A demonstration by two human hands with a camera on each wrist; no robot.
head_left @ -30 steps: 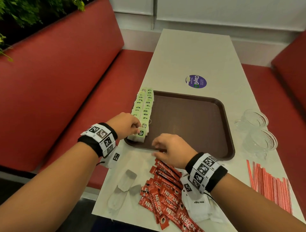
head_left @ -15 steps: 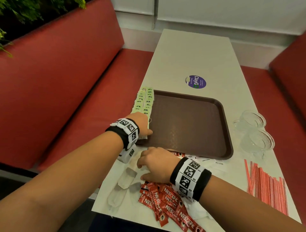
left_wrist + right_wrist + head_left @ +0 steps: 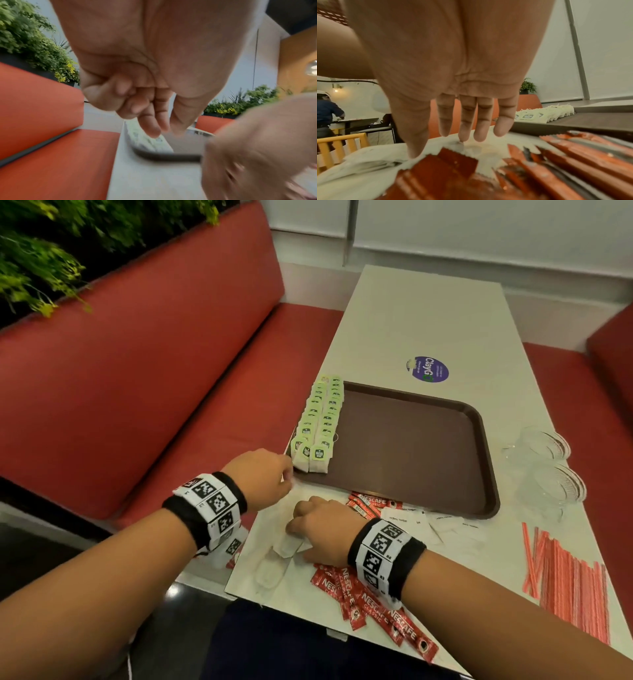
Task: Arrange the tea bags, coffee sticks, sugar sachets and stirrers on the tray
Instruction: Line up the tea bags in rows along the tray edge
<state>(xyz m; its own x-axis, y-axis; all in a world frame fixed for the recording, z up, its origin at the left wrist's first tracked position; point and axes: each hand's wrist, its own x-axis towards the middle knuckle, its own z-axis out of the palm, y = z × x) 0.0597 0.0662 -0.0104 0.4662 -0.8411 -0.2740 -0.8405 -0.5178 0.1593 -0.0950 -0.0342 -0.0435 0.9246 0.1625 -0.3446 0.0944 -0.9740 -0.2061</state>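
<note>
The left hand (image 3: 265,477) hangs half-curled, empty, by the tray's (image 3: 411,460) near left corner. The right hand (image 3: 322,529), fingers straight, touches loose tea bags (image 3: 286,546) before the tray.

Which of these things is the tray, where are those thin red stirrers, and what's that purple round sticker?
tray (image 3: 411,446): head view, on the bare brown floor.
stirrers (image 3: 565,577): head view, on the middle of the red pile.
purple sticker (image 3: 428,369): head view, on its centre.
</note>
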